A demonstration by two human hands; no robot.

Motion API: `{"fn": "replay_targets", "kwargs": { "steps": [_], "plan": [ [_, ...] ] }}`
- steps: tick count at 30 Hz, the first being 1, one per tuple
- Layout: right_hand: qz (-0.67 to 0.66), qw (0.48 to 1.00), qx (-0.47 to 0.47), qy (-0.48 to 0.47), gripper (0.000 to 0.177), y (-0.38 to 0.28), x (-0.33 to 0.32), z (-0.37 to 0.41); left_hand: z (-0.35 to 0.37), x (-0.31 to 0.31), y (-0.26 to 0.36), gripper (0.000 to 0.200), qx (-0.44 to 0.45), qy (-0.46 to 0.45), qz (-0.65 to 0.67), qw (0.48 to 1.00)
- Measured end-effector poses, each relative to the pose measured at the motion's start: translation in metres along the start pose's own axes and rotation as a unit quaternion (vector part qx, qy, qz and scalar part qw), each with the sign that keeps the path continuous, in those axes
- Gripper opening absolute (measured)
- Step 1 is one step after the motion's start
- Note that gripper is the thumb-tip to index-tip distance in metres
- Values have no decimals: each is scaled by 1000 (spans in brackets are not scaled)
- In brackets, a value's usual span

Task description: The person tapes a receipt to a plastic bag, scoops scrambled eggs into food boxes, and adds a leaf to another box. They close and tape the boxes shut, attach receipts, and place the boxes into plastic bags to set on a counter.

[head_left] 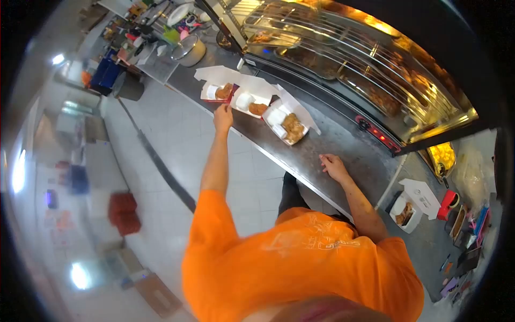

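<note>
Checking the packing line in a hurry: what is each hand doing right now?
Left hand: at the edge of the open white cardboard food box; grip cannot be told.
Right hand: open, empty, resting on the grey steel counter.

The shirt (300,263) is orange with a faint pale print. White boxes (256,87) hold golden-brown food (292,126) on the dark grey tabletop (319,146).

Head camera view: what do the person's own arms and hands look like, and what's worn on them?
Both arms emerge from the short sleeves of a bright orange T-shirt with a pale print. Below the sleeves they are bare. The left hand and right hand wear no gloves; no watch or wristband shows, and rings are too small to tell.
</note>
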State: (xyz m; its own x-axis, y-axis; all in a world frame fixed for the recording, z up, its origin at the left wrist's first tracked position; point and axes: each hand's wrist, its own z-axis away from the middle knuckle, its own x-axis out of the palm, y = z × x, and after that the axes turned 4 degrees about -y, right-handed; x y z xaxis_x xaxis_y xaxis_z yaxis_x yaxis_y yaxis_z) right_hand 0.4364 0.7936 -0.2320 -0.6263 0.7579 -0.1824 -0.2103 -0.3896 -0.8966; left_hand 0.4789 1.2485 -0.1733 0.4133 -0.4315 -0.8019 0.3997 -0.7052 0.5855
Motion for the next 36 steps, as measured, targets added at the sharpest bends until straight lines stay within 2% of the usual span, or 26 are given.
{"fn": "replay_targets", "kwargs": {
  "steps": [2, 3, 5, 6, 7, 9, 10, 11, 12, 13, 14, 15, 16, 17, 18, 19, 20, 21, 22, 24, 26, 28, 31, 33, 35, 36],
  "plan": [
    [-80, 989, 80, 97, 51, -17, 22, -28, -41, 1, 7, 26, 0, -52, -132, 990],
    [-79, 988, 89, 95, 51, -17, 36, -43, -64, 15, -16, 26, -5, -60, -132, 990],
    [-124, 967, 79, 208, 60, -6, 61, -73, -108, 55, -60, 28, 236, -8, -209, 949],
    [-129, 963, 87, 220, 60, -17, 66, -82, -114, 62, -53, 29, 164, -68, -245, 953],
    [-102, 965, 97, 219, 60, -25, 69, -88, -119, 68, -52, 29, 176, -84, -240, 951],
    [-80, 961, 124, 236, 59, -32, 72, -91, -133, 87, -62, 29, 171, 8, -12, 985],
    [-50, 959, 115, 252, 55, -32, 76, -94, -139, 88, -63, 32, 146, -59, -107, 982],
    [-21, 958, 105, 267, 51, -33, 78, -96, -140, 77, -49, 32, 158, -73, -104, 979],
    [-28, 952, 115, 283, 51, -36, 77, -95, -137, 63, -31, 33, 122, -165, -187, 961],
    [-70, 959, 102, 253, 45, -36, 74, -94, -132, 56, -19, 34, 88, -253, -271, 924],
    [-113, 963, 86, 231, 38, -38, 68, -93, -125, 55, -16, 34, 135, -257, -317, 903],
    [-104, 960, 130, 226, 36, -34, 68, -96, -117, 52, -14, 33, 189, -258, -361, 876],
    [-101, 952, 176, 230, 34, -28, 66, -99, -114, 63, -26, 31, 264, -207, -338, 879],
    [-9, 947, 173, 272, 33, -30, 64, -95, -122, 84, -75, 28, 451, -149, -231, 849],
    [82, 930, 181, 309, 33, -28, 62, -89, -109, 87, -73, 24, 453, -149, -146, 867],
    [64, 913, 206, 347, 33, -25, 54, -69, -81, 75, -33, 21, 443, -230, -223, 837],
    [123, 889, 221, 383, 34, -32, 44, -49, -70, 102, -39, 23, 440, -204, -163, 859],
    [185, 863, 236, 407, 34, -35, 31, -25, -34, 83, 16, 20, 508, -146, -92, 844],
    [174, 850, 254, 427, 34, -41, 16, 4, -12, 99, 28, 20, 513, -132, -94, 843],
    [210, 837, 304, 403, 30, -52, -9, 39, 19, 124, 45, 20, 523, -119, -88, 839],
    [213, 825, 285, 440, 30, -22, -38, 89, 76, 139, 86, 22, 439, -223, -99, 865],
    [220, 793, 264, 503, 29, -3, -59, 131, 118, 171, 111, 26, 454, -232, -96, 855],
    [243, 777, 282, 507, 28, 19, -92, 189, 158, 240, 130, 30, 480, -211, -93, 847],
    [253, 781, 245, 516, 27, 58, -108, 219, 183, 246, 155, 32, 488, -173, -82, 852],
    [213, 777, 117, 581, 29, 79, -118, 259, 203, 236, 187, 36, 400, -291, -65, 867],
    [185, 759, 115, 614, 26, 98, -124, 274, 212, 238, 197, 36, 397, -285, -71, 869]
  ]
}}
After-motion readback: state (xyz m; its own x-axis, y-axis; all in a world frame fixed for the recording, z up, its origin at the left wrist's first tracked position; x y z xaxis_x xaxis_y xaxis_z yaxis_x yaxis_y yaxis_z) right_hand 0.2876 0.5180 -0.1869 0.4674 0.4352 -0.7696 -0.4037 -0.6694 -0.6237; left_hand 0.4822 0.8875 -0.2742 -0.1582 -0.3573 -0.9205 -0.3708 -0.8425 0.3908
